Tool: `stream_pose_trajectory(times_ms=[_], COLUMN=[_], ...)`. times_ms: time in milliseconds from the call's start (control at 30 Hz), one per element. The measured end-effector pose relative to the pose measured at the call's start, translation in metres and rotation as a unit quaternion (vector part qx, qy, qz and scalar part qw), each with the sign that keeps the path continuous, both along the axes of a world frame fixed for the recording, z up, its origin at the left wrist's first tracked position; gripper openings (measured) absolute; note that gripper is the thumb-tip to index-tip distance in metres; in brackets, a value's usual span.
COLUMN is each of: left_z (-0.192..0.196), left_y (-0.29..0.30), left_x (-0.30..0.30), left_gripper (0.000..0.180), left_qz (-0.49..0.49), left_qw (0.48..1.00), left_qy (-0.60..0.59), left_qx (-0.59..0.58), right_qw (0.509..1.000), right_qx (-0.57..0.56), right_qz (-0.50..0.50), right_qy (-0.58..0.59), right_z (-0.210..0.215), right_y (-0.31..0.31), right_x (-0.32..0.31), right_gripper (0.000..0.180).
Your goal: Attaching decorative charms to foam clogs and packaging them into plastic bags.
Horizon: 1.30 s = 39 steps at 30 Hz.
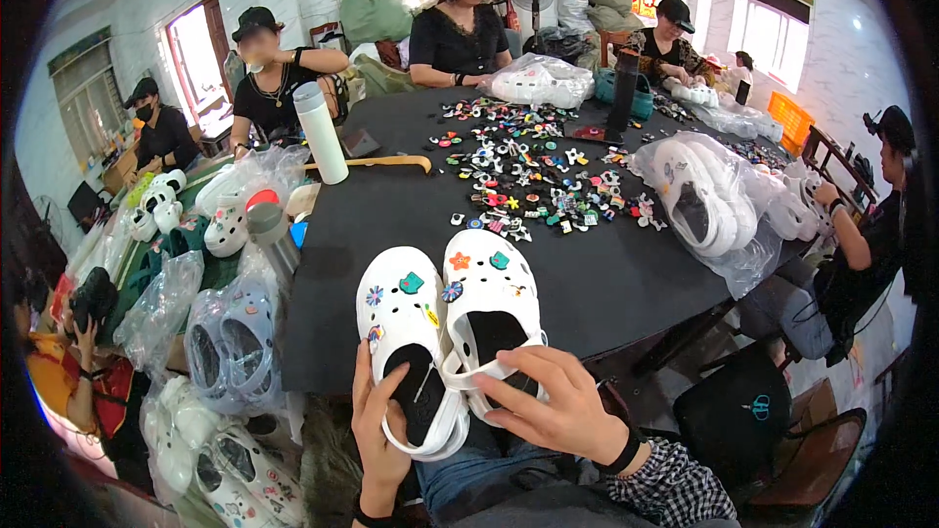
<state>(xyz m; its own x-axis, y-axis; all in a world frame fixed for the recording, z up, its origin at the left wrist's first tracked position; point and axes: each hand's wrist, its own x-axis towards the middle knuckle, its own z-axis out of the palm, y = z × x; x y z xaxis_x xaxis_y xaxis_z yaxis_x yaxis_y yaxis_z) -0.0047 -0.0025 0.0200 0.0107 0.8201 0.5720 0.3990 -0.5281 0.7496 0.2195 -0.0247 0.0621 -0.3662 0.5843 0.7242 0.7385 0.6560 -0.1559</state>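
Left hand (pixel 381 420): grasping left white clog (pixel 403 326) at heel | right hand (pixel 577 411): grasping right clog (pixel 489 298) by heel strap (pixel 476 372) | pair at near edge of black table (pixel 323 293) | best: steady heels, ease strap, spare charms (pixel 411 283)

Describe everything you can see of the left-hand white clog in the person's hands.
The white clog looks like smooth moulded foam, with a rounded toe, dark vent holes and a black insole. Its upper carries a teal charm, a blue-and-white one, a yellow one and a multicoloured one. Opening upward, it points away from the person over the black table. The left hand grips its heel end, thumb at the opening; its inner side meets another clog. Its underside is hidden.
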Motion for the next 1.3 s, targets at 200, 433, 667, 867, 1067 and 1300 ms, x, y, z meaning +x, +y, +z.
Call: stream_pose_trajectory(times_ms=[200,433,667,867,1067,1300], left_z=[0.005,0.015,0.023,0.031,0.047,0.081], left_y=[0.021,0.038,0.064,0.066,0.045,0.055], left_x=[-0.004,-0.009,-0.006,-0.008,-0.012,-0.003], left_gripper=[0.037,0.044,0.055,0.048,0.054,0.051], left_qz=[-0.021,-0.052,-0.085,-0.066,-0.051,-0.221], left_qw=[1.0,0.999,0.995,0.995,0.986,0.927], left_qy=[-0.015,-0.01,-0.038,-0.012,0.161,0.283], left_qx=[-0.011,-0.006,-0.031,-0.069,0.017,0.105], right_qw=[0.992,0.983,0.978,0.974,0.949,0.953], right_qx=[-0.119,-0.162,-0.17,-0.191,-0.25,-0.284], right_qz=[0.027,0.086,0.122,0.122,0.192,0.068], right_qy=[-0.008,-0.007,0.0,-0.007,0.028,0.075], right_z=[-0.005,-0.007,0.005,-0.001,0.011,0.094], right_y=[0.009,0.022,0.051,0.063,0.066,0.085], right_x=[0.009,0.015,0.03,0.03,0.056,0.122], right_gripper=[0.072,0.082,0.082,0.079,0.077,0.044])
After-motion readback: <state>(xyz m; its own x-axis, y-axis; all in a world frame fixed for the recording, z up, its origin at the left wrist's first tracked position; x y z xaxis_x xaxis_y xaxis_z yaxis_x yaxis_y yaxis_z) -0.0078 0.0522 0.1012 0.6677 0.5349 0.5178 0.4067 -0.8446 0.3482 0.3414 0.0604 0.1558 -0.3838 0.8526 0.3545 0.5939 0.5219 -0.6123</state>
